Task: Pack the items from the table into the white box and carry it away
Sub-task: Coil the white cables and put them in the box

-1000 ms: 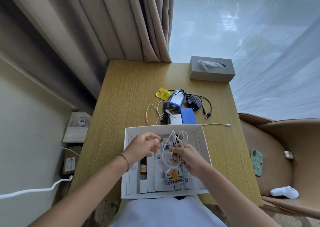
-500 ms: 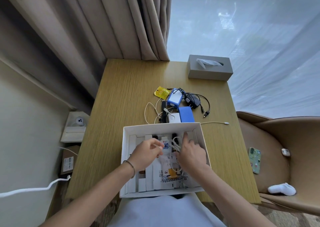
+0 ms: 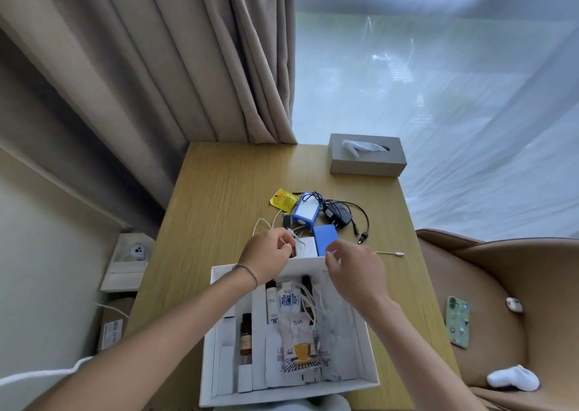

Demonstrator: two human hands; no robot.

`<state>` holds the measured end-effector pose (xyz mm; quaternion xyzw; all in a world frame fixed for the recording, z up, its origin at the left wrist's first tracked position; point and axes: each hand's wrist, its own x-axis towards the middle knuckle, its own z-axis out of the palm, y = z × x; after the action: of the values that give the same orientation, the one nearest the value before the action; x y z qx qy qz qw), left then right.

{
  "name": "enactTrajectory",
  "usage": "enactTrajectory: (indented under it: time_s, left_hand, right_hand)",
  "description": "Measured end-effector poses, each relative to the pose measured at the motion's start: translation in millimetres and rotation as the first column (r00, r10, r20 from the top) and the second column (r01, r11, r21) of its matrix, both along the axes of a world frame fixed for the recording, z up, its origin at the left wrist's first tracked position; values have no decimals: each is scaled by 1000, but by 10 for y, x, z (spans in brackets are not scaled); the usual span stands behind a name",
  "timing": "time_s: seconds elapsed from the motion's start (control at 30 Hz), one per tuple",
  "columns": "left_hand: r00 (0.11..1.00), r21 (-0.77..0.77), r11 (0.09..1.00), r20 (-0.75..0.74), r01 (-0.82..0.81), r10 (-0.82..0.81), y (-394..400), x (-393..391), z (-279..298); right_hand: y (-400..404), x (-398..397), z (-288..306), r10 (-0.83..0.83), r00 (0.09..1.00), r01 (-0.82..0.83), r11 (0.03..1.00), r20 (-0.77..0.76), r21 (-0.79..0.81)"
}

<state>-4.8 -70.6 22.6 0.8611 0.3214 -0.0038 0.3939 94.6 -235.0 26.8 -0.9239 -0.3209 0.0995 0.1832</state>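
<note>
A wooden tabletop (image 3: 219, 197) is seen from above, and a white box (image 3: 371, 363) is set at its near edge, below both hands. Inside the box, cardboard dividers, a brown bottle (image 3: 246, 337), printed packets (image 3: 297, 345) and a loose coil of white cable (image 3: 316, 308) are seen, the cable lying under the right wrist.

A grey tissue box (image 3: 366, 155) is placed at the far right corner, well beyond the fingers.

The left hand (image 3: 266, 258) is held over the far wall of the box, its fingers (image 3: 286, 243) curled closed around the end of a thin white cord (image 3: 261, 222), which loops away past the knuckles. The right hand (image 3: 355, 269) is raised just beside it, fingers (image 3: 332, 254) bent inward and pinched together; whether anything is held between them cannot be told.

Just beyond the fingertips of both hands, a small white block (image 3: 305, 247) and a blue block (image 3: 326, 243) are seen lying side by side. Farther out, a blue-and-white box (image 3: 305, 211) wrapped in dark wire, a black adapter (image 3: 336, 216) with its black lead, and a yellow sachet (image 3: 283, 199) are clustered. To the right of the right hand, another white cable end (image 3: 391, 253) lies on the wood.
</note>
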Motion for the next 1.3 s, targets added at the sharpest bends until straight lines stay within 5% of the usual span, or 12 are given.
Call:
enactTrajectory:
  time_s: [0.17,0.3,0.5,0.67,0.8,0.93,1.03,1.17,1.3]
  left_hand:
    - [904,-37,991,-407,126,-129,139,413,-163]
    - [838,-180,963,-477,202,-265,120,528,-272]
    - [979,-206,973,-149,105,-138,202,359,-279]
    - [983,-204,963,91,175,-160,259,135,139]
    - [964,-223,967,256,127,-67,301,-3,486]
    - [922,-265,961,386,77,33,297,-83,704]
    - [856,-386,919,499,80,135,323,-88,874]
    - [770,-534,808,615,248,170,305,-66,1137]
    - [657,-690,661,648,294,385,448,-131,1448]
  right_hand:
    - [98,141,-9,0,998,2,1000,-62,28]
    - [129,195,-61,7,994,-5,1000,-106,26]
    - [166,200,-55,98,995,-94,985,-22,143]
    - [439,154,85,374,925,-348,907,-70,236]
    - [627,19,186,369,809,-138,876,-457,462]
    - [827,-32,283,491,648,-10,770,-582,639]
    - [954,-10,245,475,573,45,796,-669,604]
    - [1050,46,8,321,737,-51,904,-594,425]
    - [1072,159,-191,266,872,-175,953,-411,247]
